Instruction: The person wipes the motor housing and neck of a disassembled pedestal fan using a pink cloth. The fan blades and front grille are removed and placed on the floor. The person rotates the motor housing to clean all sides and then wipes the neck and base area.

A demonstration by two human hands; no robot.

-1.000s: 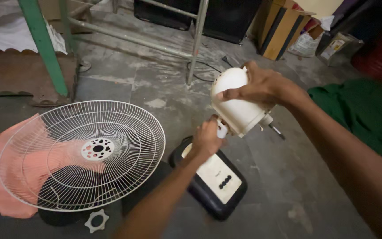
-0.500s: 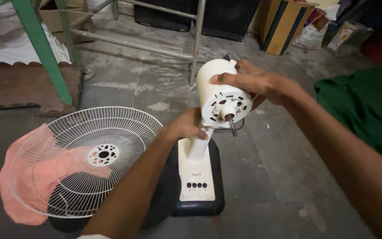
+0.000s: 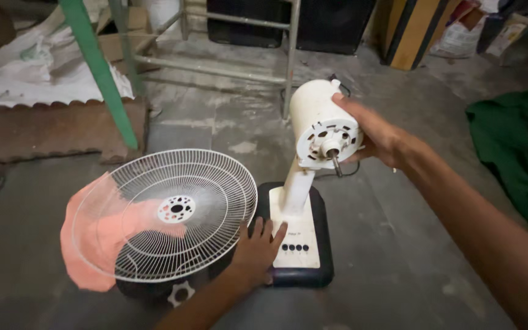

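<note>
Concrete floor (image 3: 398,244), right hand (image 3: 377,135) gripping motor housing (image 3: 322,122) (upright)

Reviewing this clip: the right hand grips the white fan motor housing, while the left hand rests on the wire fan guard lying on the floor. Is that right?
Not quite. In the head view the left hand rests on the edge of the fan base, beside the wire fan guard, not on the guard. The rest holds: the right hand grips the white fan motor housing, and the guard lies on the floor.
</note>
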